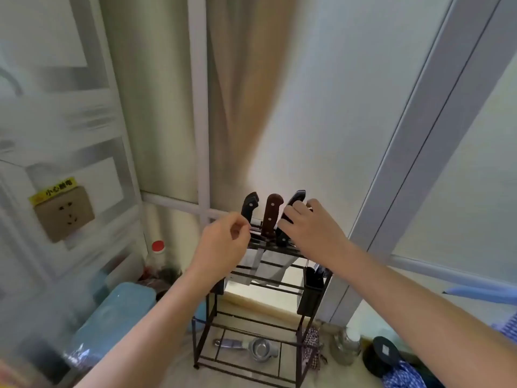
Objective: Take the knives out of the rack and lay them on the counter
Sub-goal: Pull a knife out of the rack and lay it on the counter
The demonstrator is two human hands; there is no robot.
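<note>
A dark wire knife rack (212,329) stands on the counter against the wall. Three knives stand in its top slots: a black-handled knife (249,205) on the left, a brown-handled knife (272,212) in the middle, and a dark-handled knife (293,201) on the right. Their steel blades (268,268) hang down inside the rack. My right hand (310,228) has its fingers wrapped around the right knife's handle. Just left of the rack's top, my left hand (223,245) hovers loosely curled and holds nothing.
A metal strainer (258,350) lies on the rack's bottom shelf. A black side bin (313,287) hangs on the rack's right. A red-capped bottle (157,253) and a blue container (117,315) stand to the left; a glass jar (345,345) and black lid (382,357) to the right.
</note>
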